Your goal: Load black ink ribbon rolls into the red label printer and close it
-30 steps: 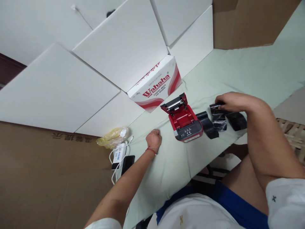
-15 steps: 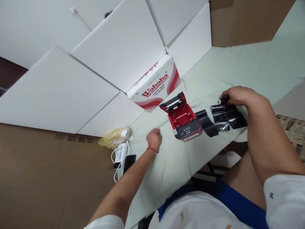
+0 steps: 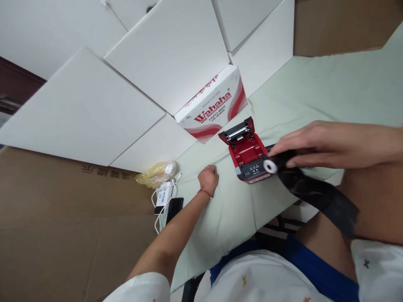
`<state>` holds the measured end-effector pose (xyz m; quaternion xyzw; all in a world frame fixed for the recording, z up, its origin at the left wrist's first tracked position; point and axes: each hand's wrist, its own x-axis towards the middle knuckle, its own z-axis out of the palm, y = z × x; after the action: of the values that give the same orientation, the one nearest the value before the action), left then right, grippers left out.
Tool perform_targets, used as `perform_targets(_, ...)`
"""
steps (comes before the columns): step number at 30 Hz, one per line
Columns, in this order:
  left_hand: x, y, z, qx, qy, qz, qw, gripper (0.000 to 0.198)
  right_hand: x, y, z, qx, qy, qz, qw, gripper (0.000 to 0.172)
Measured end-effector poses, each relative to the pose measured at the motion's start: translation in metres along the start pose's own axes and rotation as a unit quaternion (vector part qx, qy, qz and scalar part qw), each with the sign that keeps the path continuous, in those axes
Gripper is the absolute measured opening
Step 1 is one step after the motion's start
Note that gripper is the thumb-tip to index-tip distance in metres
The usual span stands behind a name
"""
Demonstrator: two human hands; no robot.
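Observation:
In my right hand [image 3: 310, 147] is a roll of black glossy film [image 3: 282, 160] with a white core, gripped between thumb and fingers. A loose black strip [image 3: 327, 203] hangs from it toward my forearm. The roll's white end lies in front of the right edge of a small red and black label printer [image 3: 252, 167], whose lid stands raised over a red hollow. My left hand [image 3: 208, 179], a red cord round its wrist, rests on the cloth as a fist left of the printer, with nothing visible in it. Other black rolls are mostly hidden behind my right hand.
Behind the printer stands a white and red Wahaha carton [image 3: 217, 111] against white panels [image 3: 170, 54]. Left of my left hand lie a yellowish plastic bag [image 3: 155, 174], a white box [image 3: 164, 195] with a cable, and a black phone [image 3: 175, 208]. Brown cardboard [image 3: 340, 29] stands at the upper right.
My right hand has lifted a black roll off the cloth and brought it left toward the printer, its strip now dangling. My left fist stays on the cloth; the view has shifted slightly.

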<state>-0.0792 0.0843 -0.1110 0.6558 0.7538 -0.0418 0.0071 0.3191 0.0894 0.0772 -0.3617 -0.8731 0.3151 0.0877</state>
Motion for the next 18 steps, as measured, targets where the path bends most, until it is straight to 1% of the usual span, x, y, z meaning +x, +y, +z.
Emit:
perform_targets(1,0.000,0.000,0.000,0.000,0.000,-0.001,1.000,0.028,0.020,-0.003,0.010,0.022,-0.017,-0.047,0.998,0.037)
perform_targets(2,0.000,0.000,0.000,0.000,0.000,-0.001,1.000,0.028,0.039,-0.005,0.021,0.016,-0.020,-0.055,0.998,0.038)
perform_targets(3,0.000,0.000,0.001,-0.001,0.000,-0.001,1.000,0.028,0.056,-0.006,0.032,-0.015,-0.012,-0.026,0.999,0.038)
perform_targets(4,0.001,0.000,0.001,-0.002,0.000,-0.001,1.000,0.028,0.072,-0.008,0.043,-0.058,-0.002,0.021,0.998,0.037)
perform_targets(6,0.001,0.000,0.002,-0.004,0.000,-0.001,1.000,0.028,0.096,-0.013,0.061,-0.136,0.008,0.120,0.983,0.035)
perform_targets(7,0.002,0.000,0.002,-0.005,0.000,0.000,1.000,0.028,0.105,-0.016,0.068,-0.157,0.009,0.152,0.976,0.035)
perform_targets(9,0.002,-0.001,0.003,-0.009,-0.002,0.001,1.000,0.028,0.117,-0.022,0.078,-0.173,0.011,0.184,0.967,0.039)
perform_targets(11,0.002,-0.002,0.004,-0.012,-0.005,0.002,1.000,0.027,0.125,-0.025,0.083,-0.175,0.017,0.195,0.965,0.043)
perform_targets(13,0.002,-0.002,0.005,-0.017,-0.008,0.004,1.000,0.027,0.131,-0.023,0.086,-0.176,0.018,0.197,0.964,0.045)
perform_targets(18,0.003,-0.003,0.006,-0.029,-0.011,0.005,1.000,0.026,0.142,-0.013,0.088,-0.182,0.004,0.186,0.966,0.043)
